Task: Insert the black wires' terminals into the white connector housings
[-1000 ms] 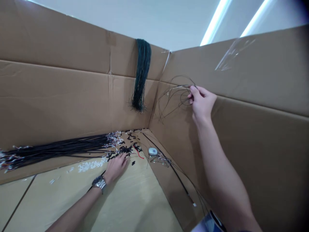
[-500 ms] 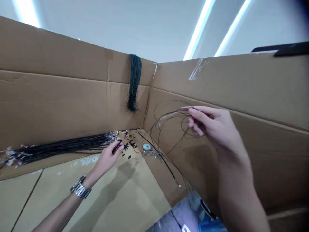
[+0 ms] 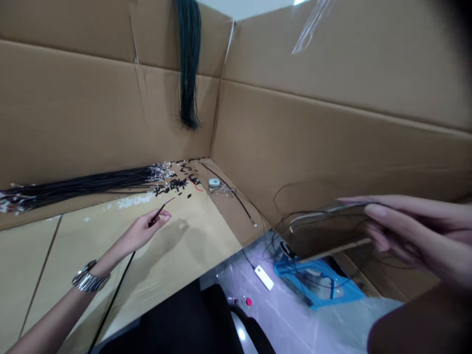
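Note:
My left hand, with a metal watch on the wrist, is closed around a black cable near its end. Thin bare wire tips poke out past the fingers, and the rest of the cable trails down off the table's front. At the right, my right hand pinches a loose tangle of thin dark wires between thumb and fingers; the hand is slightly blurred. Beyond the left hand, many short black sleeve pieces lie scattered with a small red wire among them.
A bundle of black cables lies along the back cardboard wall, near small white pieces. Dark green wires hang over that wall. Glasses, a pale case and another cable lie rightward. Below are a power bank and bottle.
The view has tilted downward. My left hand has drawn back from the black pieces with the cable, and my right hand has moved right and down with the wires.

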Tool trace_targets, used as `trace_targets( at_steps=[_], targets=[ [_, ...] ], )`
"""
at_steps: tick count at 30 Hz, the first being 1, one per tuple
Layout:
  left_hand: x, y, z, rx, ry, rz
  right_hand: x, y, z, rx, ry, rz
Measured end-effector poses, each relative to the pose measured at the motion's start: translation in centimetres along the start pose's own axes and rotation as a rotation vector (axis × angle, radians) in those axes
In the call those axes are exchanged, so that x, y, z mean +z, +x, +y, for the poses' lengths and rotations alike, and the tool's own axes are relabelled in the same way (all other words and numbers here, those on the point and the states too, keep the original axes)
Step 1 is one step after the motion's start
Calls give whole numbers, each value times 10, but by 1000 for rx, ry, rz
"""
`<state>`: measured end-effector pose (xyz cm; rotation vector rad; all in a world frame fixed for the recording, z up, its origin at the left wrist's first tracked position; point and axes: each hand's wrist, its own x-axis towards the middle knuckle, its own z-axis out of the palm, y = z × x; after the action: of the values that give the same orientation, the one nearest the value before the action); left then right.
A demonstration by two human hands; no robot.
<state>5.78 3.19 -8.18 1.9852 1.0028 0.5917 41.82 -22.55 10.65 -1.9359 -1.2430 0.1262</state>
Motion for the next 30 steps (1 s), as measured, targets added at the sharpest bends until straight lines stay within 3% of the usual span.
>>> trace_targets(
  at_steps=[2,4,6,9,13,17,21,24,27,30],
  targets=[
    [6,-4,-18,-48,13,26,18,-8,21,1,0,-228],
    [14,-8,-36,-87,20,58,49,-13,46,-19,-5,-483],
    [22,-11,-52,-111,28,74,86,-18,77,51,4,-630],
    [29,-16,-67,-132,47,80,134,-28,129,131,12,-752],
    [32,-21,-73,-156,85,118,175,-42,190,275,11,-917],
    [34,-23,-72,-160,108,136,212,-56,223,383,-31,-1032],
    [36,-24,-72,-163,124,147,247,-67,222,382,-70,-1100],
    [36,-25,-72,-162,119,139,250,-64,200,336,-77,-1185],
    [37,-25,-72,-163,113,132,223,-41,163,223,9,-1246],
    [37,-25,-71,-161,105,139,179,3,121,75,148,-1216]
  ],
)
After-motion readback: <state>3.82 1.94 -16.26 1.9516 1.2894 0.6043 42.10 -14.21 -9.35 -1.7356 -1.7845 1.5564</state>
